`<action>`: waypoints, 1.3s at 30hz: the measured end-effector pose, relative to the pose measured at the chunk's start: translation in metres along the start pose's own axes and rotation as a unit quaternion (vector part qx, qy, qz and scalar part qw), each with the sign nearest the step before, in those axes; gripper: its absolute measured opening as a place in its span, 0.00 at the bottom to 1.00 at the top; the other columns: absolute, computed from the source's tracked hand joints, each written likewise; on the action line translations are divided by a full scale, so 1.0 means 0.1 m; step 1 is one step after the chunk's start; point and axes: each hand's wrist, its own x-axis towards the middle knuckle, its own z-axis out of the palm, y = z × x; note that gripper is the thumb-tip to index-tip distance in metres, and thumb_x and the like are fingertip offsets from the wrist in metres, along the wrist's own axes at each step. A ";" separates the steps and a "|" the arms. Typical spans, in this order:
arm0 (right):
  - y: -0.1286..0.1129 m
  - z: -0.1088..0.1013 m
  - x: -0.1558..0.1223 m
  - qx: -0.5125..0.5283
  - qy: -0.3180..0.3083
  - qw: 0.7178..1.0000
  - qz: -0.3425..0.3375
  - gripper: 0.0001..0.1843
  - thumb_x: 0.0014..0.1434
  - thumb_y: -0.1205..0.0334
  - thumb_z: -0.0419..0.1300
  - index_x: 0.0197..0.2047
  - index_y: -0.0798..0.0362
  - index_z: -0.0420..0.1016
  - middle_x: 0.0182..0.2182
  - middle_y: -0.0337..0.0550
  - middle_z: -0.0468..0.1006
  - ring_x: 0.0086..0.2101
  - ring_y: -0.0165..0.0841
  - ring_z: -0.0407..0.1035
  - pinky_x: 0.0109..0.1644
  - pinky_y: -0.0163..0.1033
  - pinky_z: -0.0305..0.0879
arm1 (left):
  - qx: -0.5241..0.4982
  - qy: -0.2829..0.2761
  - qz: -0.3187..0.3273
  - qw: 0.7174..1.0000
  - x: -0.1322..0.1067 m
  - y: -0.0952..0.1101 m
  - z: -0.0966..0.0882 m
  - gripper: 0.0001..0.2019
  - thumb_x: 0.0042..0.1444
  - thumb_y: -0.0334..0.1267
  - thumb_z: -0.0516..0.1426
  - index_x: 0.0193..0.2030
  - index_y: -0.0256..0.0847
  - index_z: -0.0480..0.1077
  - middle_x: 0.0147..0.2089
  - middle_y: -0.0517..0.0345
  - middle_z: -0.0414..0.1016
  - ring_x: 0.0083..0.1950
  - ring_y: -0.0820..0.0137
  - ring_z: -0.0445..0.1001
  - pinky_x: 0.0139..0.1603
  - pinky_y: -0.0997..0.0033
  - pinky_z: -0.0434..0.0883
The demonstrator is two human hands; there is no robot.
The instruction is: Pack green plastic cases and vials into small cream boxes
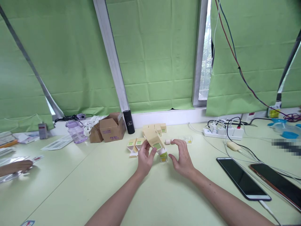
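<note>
Your left grip (145, 160) clamps a tan, oblong cardboard box (152, 139) — long axis slanting down rightward toward a small, clear jar (164, 158); your right grip (182, 160) stands parted.

Cannot see to the bottom of the open cardboard box (112, 131), nor read the tiny print on the black bottle (128, 122) just right of that box. In front and right of the box, cannot tell touch from gap between cream carton (152, 139) and small jar (164, 157), or between right hand (181, 158) and white cap (167, 142). Far right of it, loses an orange-edged phone (278, 179) at the frame's edge and finds a dark object (285, 147) pixelated. Far left of it, loses another person's forearm (8, 169) likewise.
</note>
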 end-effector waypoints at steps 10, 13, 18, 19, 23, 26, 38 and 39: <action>-0.03 0.00 -0.01 0.064 -0.022 0.998 0.008 0.29 0.64 0.68 0.56 0.66 0.45 0.58 0.60 0.54 0.66 0.62 0.50 0.62 0.64 0.62 0.67 | -0.067 0.008 -0.073 0.995 0.01 0.02 0.05 0.33 0.59 0.51 0.67 0.64 0.44 0.57 0.47 0.49 0.79 0.51 0.60 0.80 0.53 0.59 0.74; -0.07 -0.02 -0.01 0.082 -0.036 0.996 0.007 0.28 0.64 0.68 0.55 0.67 0.45 0.59 0.62 0.55 0.65 0.64 0.49 0.61 0.63 0.60 0.68 | -0.074 0.003 -0.088 0.993 0.00 0.04 0.06 0.33 0.58 0.51 0.68 0.62 0.44 0.58 0.47 0.50 0.79 0.49 0.61 0.81 0.51 0.60 0.74; -0.12 -0.03 0.01 0.114 -0.058 0.992 -0.003 0.30 0.64 0.70 0.55 0.68 0.45 0.60 0.64 0.55 0.61 0.68 0.49 0.56 0.63 0.59 0.71 | -0.077 -0.015 -0.114 0.990 -0.01 0.05 0.08 0.32 0.58 0.51 0.68 0.60 0.45 0.57 0.45 0.53 0.80 0.48 0.61 0.82 0.49 0.63 0.75; -0.12 -0.03 0.01 0.125 -0.061 0.990 -0.005 0.31 0.64 0.70 0.55 0.68 0.44 0.60 0.65 0.55 0.61 0.68 0.49 0.55 0.62 0.58 0.72 | -0.076 -0.018 -0.119 0.990 -0.01 0.05 0.08 0.32 0.58 0.51 0.68 0.60 0.45 0.57 0.44 0.53 0.80 0.48 0.61 0.82 0.49 0.63 0.75; -0.10 -0.01 0.01 0.167 -0.061 0.984 0.000 0.30 0.65 0.71 0.54 0.68 0.43 0.62 0.65 0.54 0.58 0.69 0.49 0.55 0.61 0.58 0.74 | -0.060 -0.031 -0.134 0.989 -0.02 0.05 0.08 0.30 0.59 0.51 0.67 0.58 0.46 0.57 0.45 0.53 0.80 0.47 0.62 0.82 0.48 0.63 0.75; -0.09 0.00 0.01 0.185 -0.060 0.981 0.018 0.28 0.65 0.71 0.54 0.66 0.42 0.66 0.65 0.53 0.58 0.67 0.48 0.58 0.61 0.57 0.74 | -0.045 -0.045 -0.137 0.989 -0.02 0.04 0.08 0.28 0.61 0.53 0.65 0.58 0.46 0.57 0.46 0.51 0.80 0.48 0.61 0.82 0.48 0.62 0.75; -0.09 -0.01 0.02 0.271 -0.033 0.955 0.111 0.20 0.70 0.60 0.58 0.64 0.40 0.69 0.65 0.51 0.58 0.50 0.40 0.75 0.59 0.54 0.75 | 0.083 -0.056 -0.011 0.995 -0.07 0.05 0.02 0.23 0.68 0.48 0.58 0.66 0.50 0.59 0.68 0.46 0.64 0.55 0.62 0.75 0.62 0.51 0.69; -0.09 0.00 0.02 0.274 -0.031 0.954 0.114 0.20 0.70 0.59 0.58 0.64 0.40 0.69 0.65 0.51 0.58 0.50 0.40 0.75 0.59 0.54 0.75 | 0.091 -0.064 0.004 0.994 -0.07 0.05 0.01 0.22 0.68 0.47 0.58 0.66 0.50 0.60 0.68 0.47 0.63 0.56 0.61 0.75 0.63 0.51 0.68</action>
